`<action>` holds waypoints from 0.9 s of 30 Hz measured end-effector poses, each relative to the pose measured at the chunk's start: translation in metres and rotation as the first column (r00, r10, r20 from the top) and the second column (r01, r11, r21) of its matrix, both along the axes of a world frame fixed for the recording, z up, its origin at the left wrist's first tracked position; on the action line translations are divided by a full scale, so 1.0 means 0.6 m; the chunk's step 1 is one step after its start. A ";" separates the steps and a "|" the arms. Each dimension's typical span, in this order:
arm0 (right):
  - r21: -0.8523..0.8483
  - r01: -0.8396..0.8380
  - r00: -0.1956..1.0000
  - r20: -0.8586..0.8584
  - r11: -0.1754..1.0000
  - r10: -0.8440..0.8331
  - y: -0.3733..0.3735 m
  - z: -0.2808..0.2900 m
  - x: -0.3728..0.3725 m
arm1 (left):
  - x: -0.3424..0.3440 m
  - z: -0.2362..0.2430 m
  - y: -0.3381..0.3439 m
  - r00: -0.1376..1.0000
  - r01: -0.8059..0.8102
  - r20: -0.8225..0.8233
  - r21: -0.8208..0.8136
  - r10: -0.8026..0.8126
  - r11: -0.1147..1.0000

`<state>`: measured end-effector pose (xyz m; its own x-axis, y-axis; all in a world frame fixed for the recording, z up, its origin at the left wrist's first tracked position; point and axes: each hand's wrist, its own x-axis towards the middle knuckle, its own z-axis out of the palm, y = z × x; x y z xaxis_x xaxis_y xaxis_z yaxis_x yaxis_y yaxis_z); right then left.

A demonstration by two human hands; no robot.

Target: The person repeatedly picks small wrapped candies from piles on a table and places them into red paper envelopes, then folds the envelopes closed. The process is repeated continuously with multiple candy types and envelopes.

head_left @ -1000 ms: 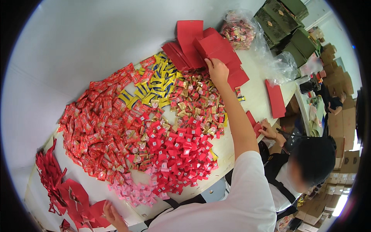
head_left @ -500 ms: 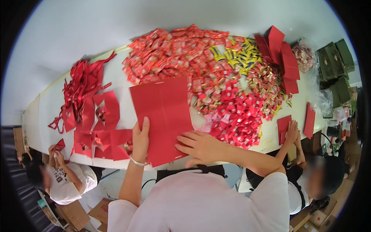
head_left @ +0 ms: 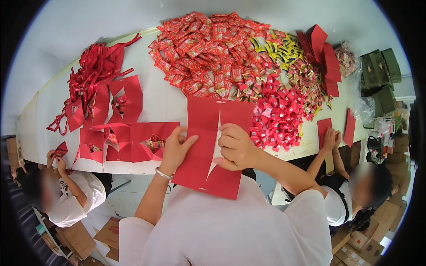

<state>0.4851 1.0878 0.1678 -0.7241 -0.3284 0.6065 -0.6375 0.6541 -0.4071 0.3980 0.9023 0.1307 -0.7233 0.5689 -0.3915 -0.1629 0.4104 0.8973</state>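
Note:
A flat red paper gift box [head_left: 199,142] is between my hands at the near edge of the table, parted by a long slit down its middle. My left hand [head_left: 178,150] grips its left edge, thumb on the front. My right hand [head_left: 235,146] has its curled fingers at the slit, closed on the edge of the right panel. White shows through the gap. Left of my left hand, several red boxes [head_left: 138,129] stand with gaping tops, and wrapped sweets [head_left: 155,144] show inside. Beyond the box lies a heap of red packets [head_left: 208,48].
Red ribbons [head_left: 100,66] lie at the back left. Small pink-red packets [head_left: 277,119] and yellow packets [head_left: 286,51] are heaped to the right, near red boxes [head_left: 330,66]. A co-worker [head_left: 77,199] sits at the left, another [head_left: 350,195] at the right.
The red box has turned upright, moved right and towards me, and its middle slit has spread apart. My right hand has gone from lying flat on it to gripping at the slit.

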 end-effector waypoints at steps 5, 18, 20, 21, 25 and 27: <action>0.111 0.170 0.985 -0.063 0.979 -0.164 -0.047 -0.053 0.009 | 0.039 0.022 0.022 0.618 0.170 -0.631 -0.475 -0.469 0.863; 0.008 0.241 0.965 -0.105 0.970 -0.239 -0.035 -0.067 0.039 | -0.036 -0.024 0.029 0.933 0.275 -0.209 -0.112 -0.293 0.955; -0.058 0.245 0.963 -0.104 0.968 -0.250 -0.030 -0.071 0.035 | -0.022 -0.015 0.033 0.875 0.293 -0.301 -0.290 -0.378 0.911; -0.080 0.237 0.965 -0.101 0.968 -0.244 -0.035 -0.080 0.032 | -0.008 -0.013 0.034 0.857 0.307 -0.294 -0.368 -0.423 0.878; -0.151 0.261 0.963 -0.026 0.953 -0.268 -0.011 -0.125 0.040 | -0.042 -0.006 0.011 0.906 0.326 0.338 -0.178 -0.253 0.929; -0.217 0.456 0.889 0.068 0.863 -0.452 0.008 -0.133 0.046 | -0.048 -0.007 -0.016 0.735 0.257 0.655 -0.025 -0.179 0.966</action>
<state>0.5128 1.0927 0.0882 -0.7696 0.1799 0.6126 -0.2848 0.7620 -0.5816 0.3690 0.8926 0.1264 -0.1393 0.6056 -0.7835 -0.5775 0.5930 0.5610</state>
